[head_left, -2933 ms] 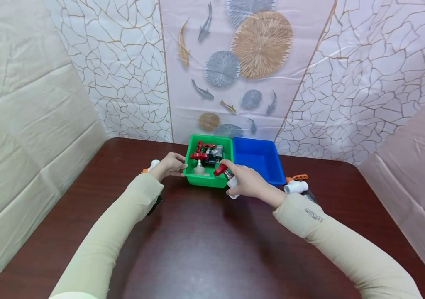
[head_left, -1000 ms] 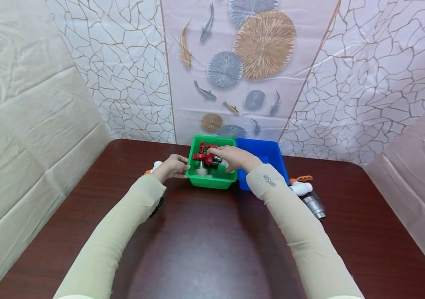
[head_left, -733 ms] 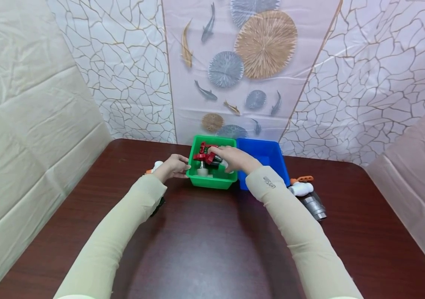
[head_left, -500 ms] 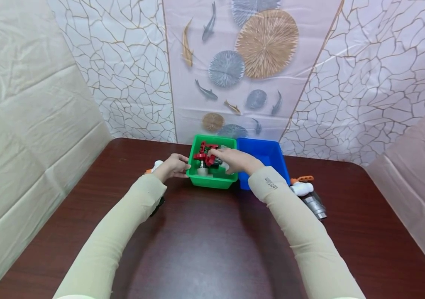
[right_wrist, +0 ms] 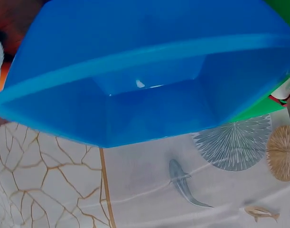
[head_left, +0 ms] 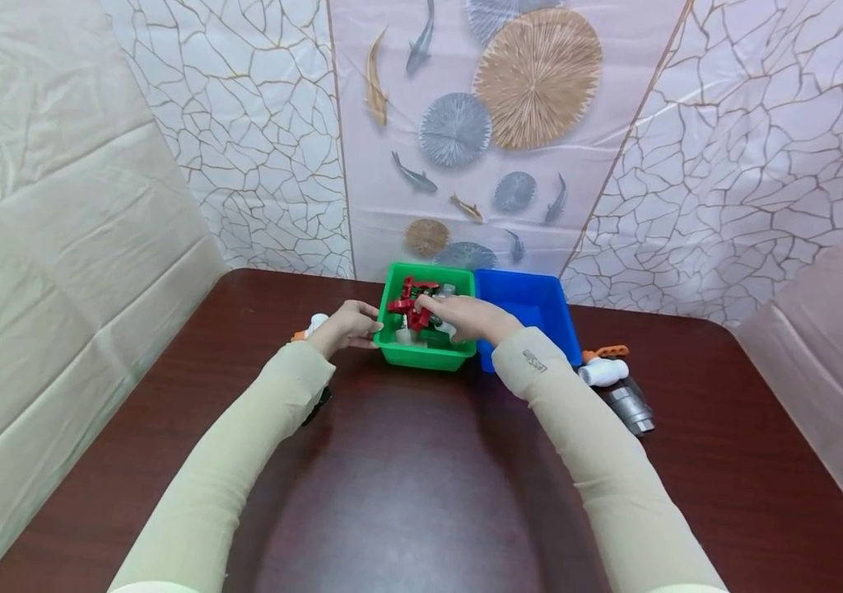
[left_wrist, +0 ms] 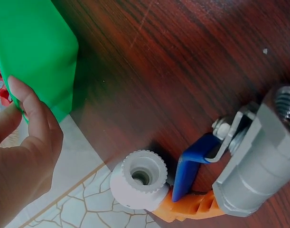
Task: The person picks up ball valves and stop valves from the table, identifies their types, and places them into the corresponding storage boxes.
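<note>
In the head view my left hand [head_left: 351, 325] pinches the near left rim of the green bin [head_left: 429, 357]; the left wrist view shows thumb and fingers on both sides of that rim. My right hand [head_left: 468, 317] reaches into the bin's right side. Its fingers hold a valve with a red handle [head_left: 419, 318] and white body, low among the others. Several more red-handled valves [head_left: 401, 305] lie in the bin. My palm hides part of the held valve, and the right wrist view barely catches that hand.
A blue bin [head_left: 533, 316] adjoins the green one on the right. Beyond it lie a white valve with an orange handle [head_left: 603, 372] and a grey metal valve [head_left: 631, 410]. Left of the bins are another white valve [left_wrist: 137, 180] and a metal valve with a blue lever [left_wrist: 254, 161].
My right hand has carried the red-handled valve from in front of the green bin down into it. My left hand has stayed on the rim. The head view has shifted slightly.
</note>
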